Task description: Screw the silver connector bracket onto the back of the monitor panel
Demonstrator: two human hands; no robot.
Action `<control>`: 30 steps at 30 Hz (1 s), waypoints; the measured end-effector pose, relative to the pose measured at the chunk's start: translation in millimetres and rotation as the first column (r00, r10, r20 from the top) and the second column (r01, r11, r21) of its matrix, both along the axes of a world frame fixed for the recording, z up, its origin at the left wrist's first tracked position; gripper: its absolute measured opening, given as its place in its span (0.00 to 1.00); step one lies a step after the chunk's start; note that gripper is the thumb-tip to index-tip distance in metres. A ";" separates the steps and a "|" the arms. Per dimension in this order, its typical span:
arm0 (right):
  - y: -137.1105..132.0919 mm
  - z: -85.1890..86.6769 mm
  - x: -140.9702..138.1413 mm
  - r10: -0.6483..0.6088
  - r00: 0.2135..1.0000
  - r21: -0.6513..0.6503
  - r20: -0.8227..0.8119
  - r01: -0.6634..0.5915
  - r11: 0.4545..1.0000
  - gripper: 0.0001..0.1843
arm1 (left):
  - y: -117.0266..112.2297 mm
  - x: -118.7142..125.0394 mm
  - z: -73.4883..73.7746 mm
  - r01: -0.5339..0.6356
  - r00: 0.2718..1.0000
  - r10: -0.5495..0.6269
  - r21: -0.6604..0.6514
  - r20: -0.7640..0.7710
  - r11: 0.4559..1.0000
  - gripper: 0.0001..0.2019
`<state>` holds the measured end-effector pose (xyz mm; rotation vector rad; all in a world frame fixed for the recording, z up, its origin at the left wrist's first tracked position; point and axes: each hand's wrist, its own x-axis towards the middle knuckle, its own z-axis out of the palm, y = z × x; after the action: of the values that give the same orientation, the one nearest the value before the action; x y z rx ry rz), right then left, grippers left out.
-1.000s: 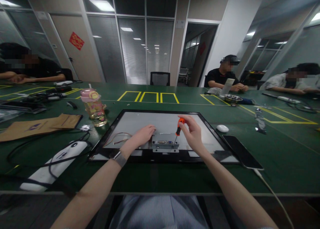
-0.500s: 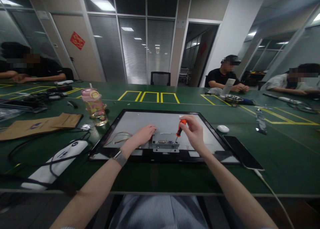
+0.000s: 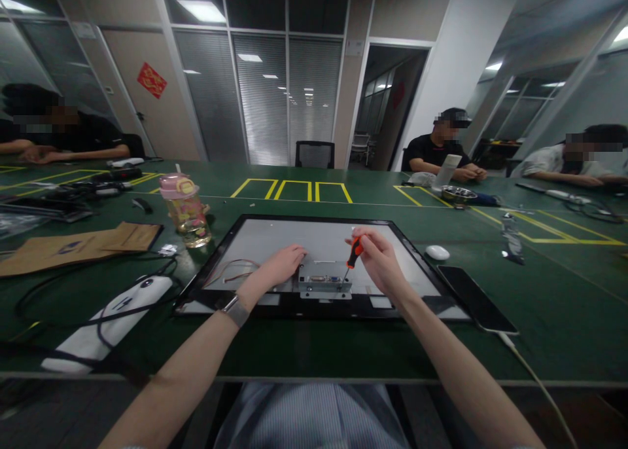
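Observation:
A flat monitor panel with a black frame lies face down on the green table in front of me. A small metal connector box is mounted near its front edge. My right hand is closed around an orange-handled screwdriver, whose tip points down at the right end of the box. My left hand rests on the panel with its fingers against the left side of the box. Thin coloured wires lie on the panel to the left.
A black phone with a cable and a white mouse lie to the right. To the left stand a pink-lidded bottle, brown paper bags and a white device wrapped in black cable. Other people sit around the table.
My right hand has turned and shifted slightly on the screwdriver handle, which stays over the box's right end. My left hand has not moved.

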<state>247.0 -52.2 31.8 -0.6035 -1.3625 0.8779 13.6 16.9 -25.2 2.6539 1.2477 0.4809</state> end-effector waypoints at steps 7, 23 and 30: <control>-0.9 2.9 -0.4 0.059 0.998 -0.005 -0.005 -0.059 0.998 0.10 | 1.9 0.3 -2.2 0.010 1.000 -0.010 0.001 -0.012 1.000 0.19; 0.8 -2.6 2.2 -0.071 0.993 0.057 0.090 0.067 0.996 0.07 | 3.0 -0.3 -3.0 -0.003 1.000 0.003 -0.007 -0.008 1.000 0.21; -1.3 0.0 0.1 -0.013 0.998 0.036 0.061 0.011 0.999 0.12 | 2.0 -0.1 -1.4 0.005 1.000 -0.005 -0.009 -0.011 1.000 0.20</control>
<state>247.1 -53.4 31.8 -0.6153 -1.4250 0.8296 13.5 18.9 -26.6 2.6554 1.2432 0.4594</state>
